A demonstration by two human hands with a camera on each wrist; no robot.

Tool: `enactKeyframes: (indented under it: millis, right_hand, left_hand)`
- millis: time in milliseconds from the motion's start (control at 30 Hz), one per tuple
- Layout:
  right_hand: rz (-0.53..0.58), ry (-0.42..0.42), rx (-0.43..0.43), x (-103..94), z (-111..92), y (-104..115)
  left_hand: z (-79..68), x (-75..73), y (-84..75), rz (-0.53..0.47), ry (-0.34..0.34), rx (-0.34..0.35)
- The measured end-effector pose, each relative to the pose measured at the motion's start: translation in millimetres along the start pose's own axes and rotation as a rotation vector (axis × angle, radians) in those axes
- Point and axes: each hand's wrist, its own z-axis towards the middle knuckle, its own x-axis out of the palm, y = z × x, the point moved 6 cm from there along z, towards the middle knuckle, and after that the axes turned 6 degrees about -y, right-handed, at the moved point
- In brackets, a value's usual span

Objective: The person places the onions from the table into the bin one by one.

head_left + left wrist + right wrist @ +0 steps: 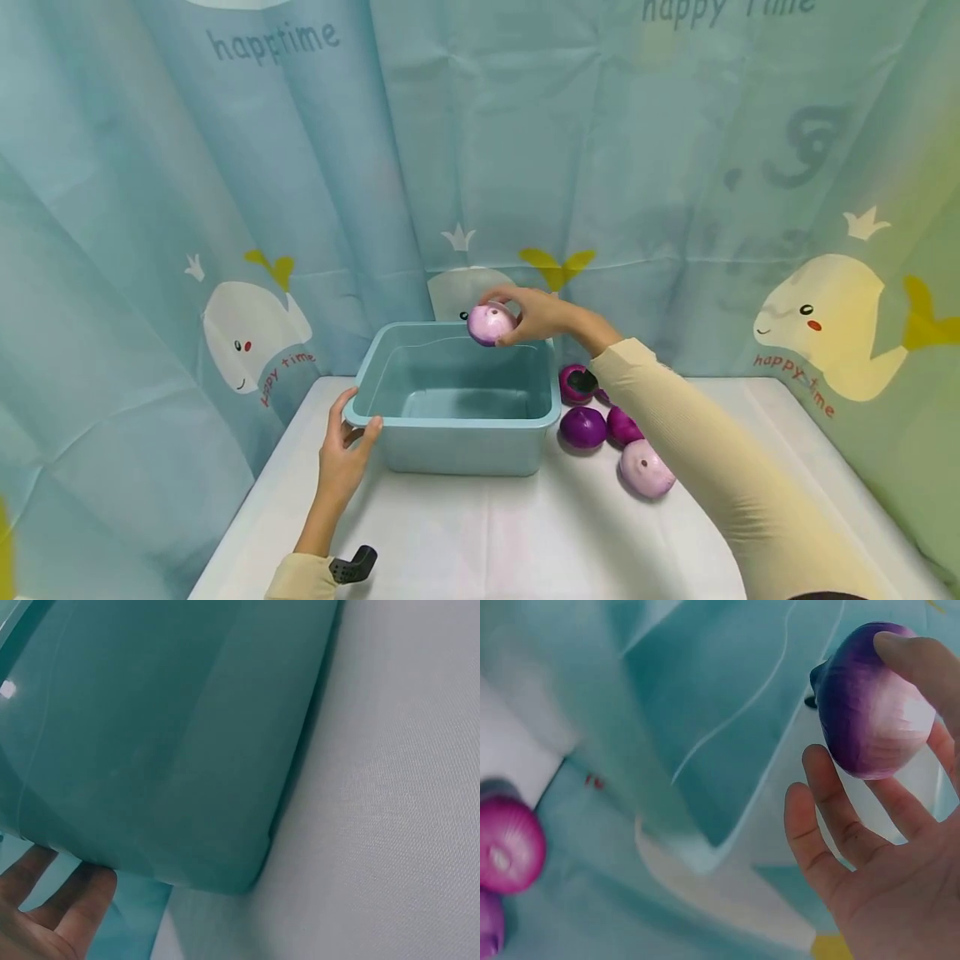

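My right hand (536, 315) pinches a purple-and-white onion (491, 323) between thumb and fingers, above the far rim of a blue-green plastic bin (457, 450). The right wrist view shows the onion (870, 705) gripped by the thumb and some fingers, while two others stand off it. My left hand (347, 454) grips the bin's near left corner, with the thumb at the front rim and fingers at the left side. In the left wrist view, the left hand's fingers (86, 907) meet the bin's wall (165, 750). The visible bin floor is bare.
Right of the bin lie a dark purple onion (582, 427), a pale onion (647, 468), a magenta onion (622, 427) and a purple piece with a dark hollow (576, 385). My right sleeve (712, 458) partly covers this group. A printed curtain (495, 167) hangs behind the white table (465, 533).
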Motion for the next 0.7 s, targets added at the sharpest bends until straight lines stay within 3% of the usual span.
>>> enactKeyframes:
  millis: [233, 700]
  right_hand:
    - [-0.003, 0.013, -0.041, 23.3, 23, 6]
    - [-0.058, 0.087, 0.021, 48.6, 40, 7]
  left_hand:
    - [-1.2, 0.2, -0.1, 0.017, -0.013, 0.008]
    - [1.1, 0.3, -0.1, 0.024, -0.038, 0.05]
